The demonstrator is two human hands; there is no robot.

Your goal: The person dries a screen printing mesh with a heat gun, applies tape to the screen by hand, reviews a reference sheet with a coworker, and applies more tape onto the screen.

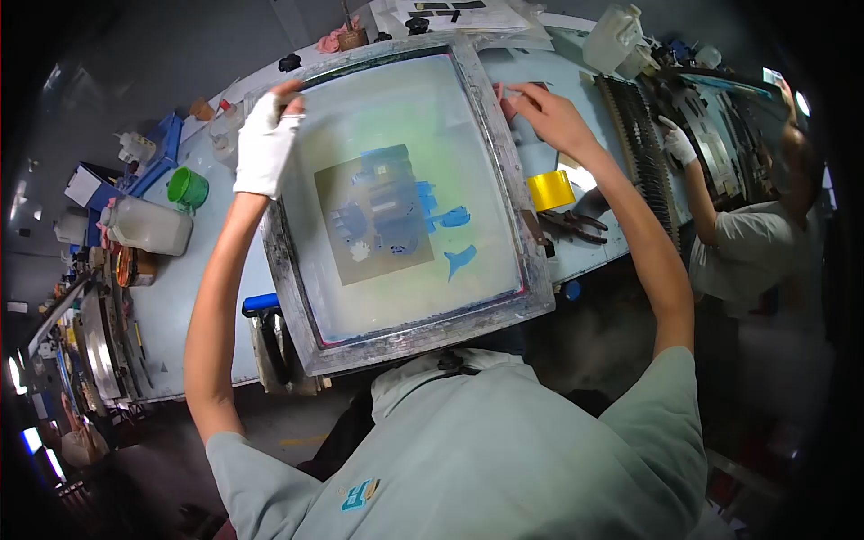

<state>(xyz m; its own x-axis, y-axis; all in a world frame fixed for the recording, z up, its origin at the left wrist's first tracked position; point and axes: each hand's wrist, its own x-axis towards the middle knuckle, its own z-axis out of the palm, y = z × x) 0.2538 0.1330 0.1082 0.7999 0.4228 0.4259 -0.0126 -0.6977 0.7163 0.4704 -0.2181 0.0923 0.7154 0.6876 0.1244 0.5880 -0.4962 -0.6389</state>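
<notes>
A screen printing frame (423, 340) with a grey, worn metal border lies tilted in front of me. Its pale mesh carries a darker rectangle (346, 261) with blue ink smears (457, 216) and a greenish tint. My left hand (268, 144), in a white glove with bare fingertips, is over the frame's upper left side. Its fingers are curled together, and what they may hold is hidden. Bare, my right hand (553, 119) is beside the upper right side, fingers stretched toward the border and slightly apart. Whether it touches the frame is unclear.
Right of the frame lie a yellow tape roll (551, 190) and pliers (580, 227). At left stand a green cup (187, 187) and a white jug (151, 227). A plastic canister (613, 39) stands at the back. Another person (751, 243) works at right, one gloved hand raised.
</notes>
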